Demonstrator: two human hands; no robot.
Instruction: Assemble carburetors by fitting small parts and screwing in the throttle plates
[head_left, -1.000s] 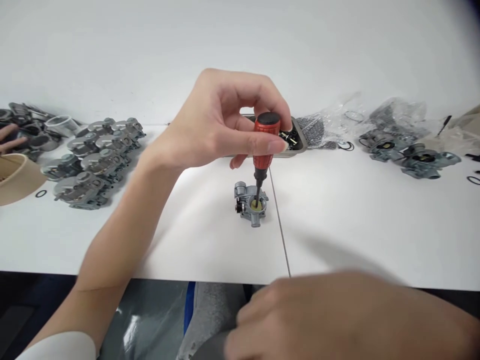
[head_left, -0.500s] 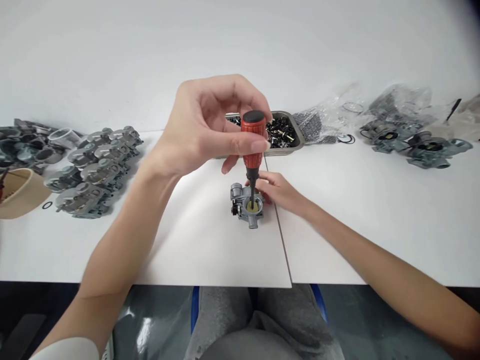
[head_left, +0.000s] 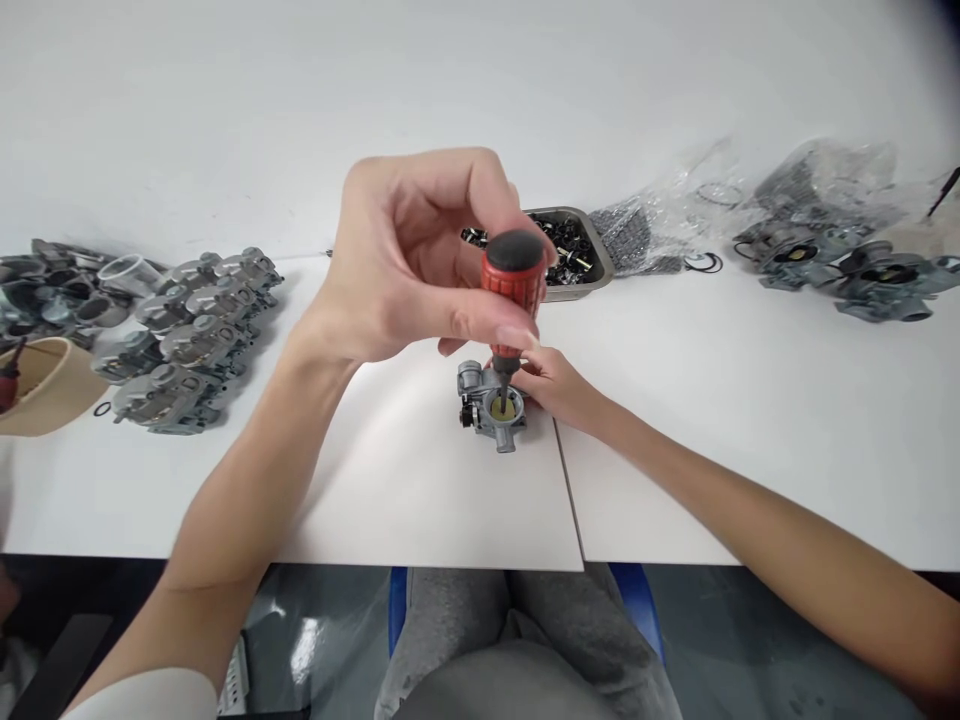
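Observation:
My left hand is closed round the red handle of a screwdriver, thumb and fingers pinching it below its black cap. The shaft points down, its tip at the brass-coloured disc inside the round bore of a grey metal carburetor. The carburetor lies on the white table with its bore facing up. My right hand grips the carburetor's far right side; its fingertips are partly hidden behind the screwdriver and the carburetor.
Behind my hands stands a metal tray of small dark parts. Several carburetors stand in rows at left, beside a cream bowl holding a red-handled tool. More carburetors and plastic bags lie at right. A seam divides the tabletop.
The screwdriver handle has tilted slightly and sits a little lower, my left hand moving with it. My right hand stays at the carburetor. The view has shifted slightly.

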